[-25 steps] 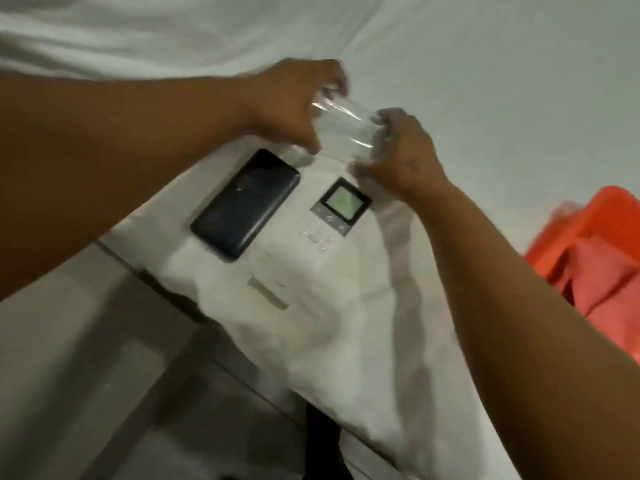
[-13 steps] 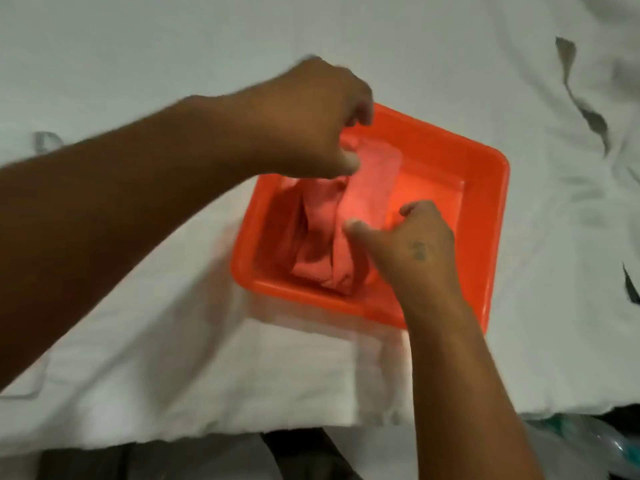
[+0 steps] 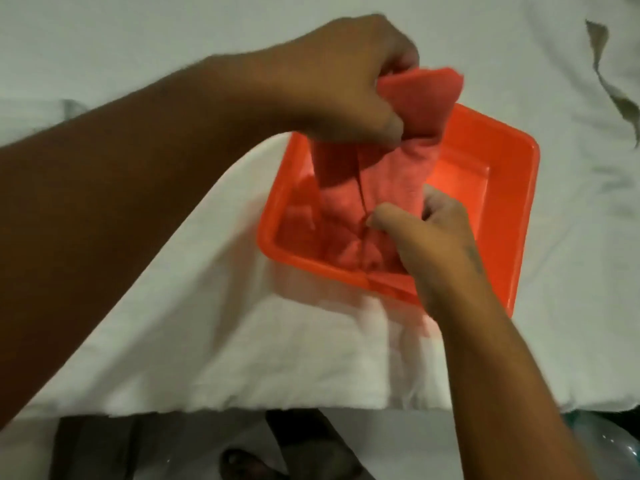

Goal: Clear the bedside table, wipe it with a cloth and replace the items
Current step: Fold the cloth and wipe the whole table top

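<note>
Left hand (image 3: 349, 81) grips a pink cloth (image 3: 388, 174) above an orange tub (image 3: 512, 202) on the white bed (image 3: 207, 323); right hand (image 3: 429, 237) pinches its lower folds.

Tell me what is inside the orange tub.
The orange tub holds a red cloth, gripped by the left hand and right hand. Anything beneath the cloth is hidden.

Glossy plastic tub (image 3: 519, 216), matt pink cloth (image 3: 388, 174) (soft, towel-like).

Coral-pink cloth (image 3: 388, 178) in a bright orange tub (image 3: 502, 188) on a white sheet (image 3: 207, 323).
</note>
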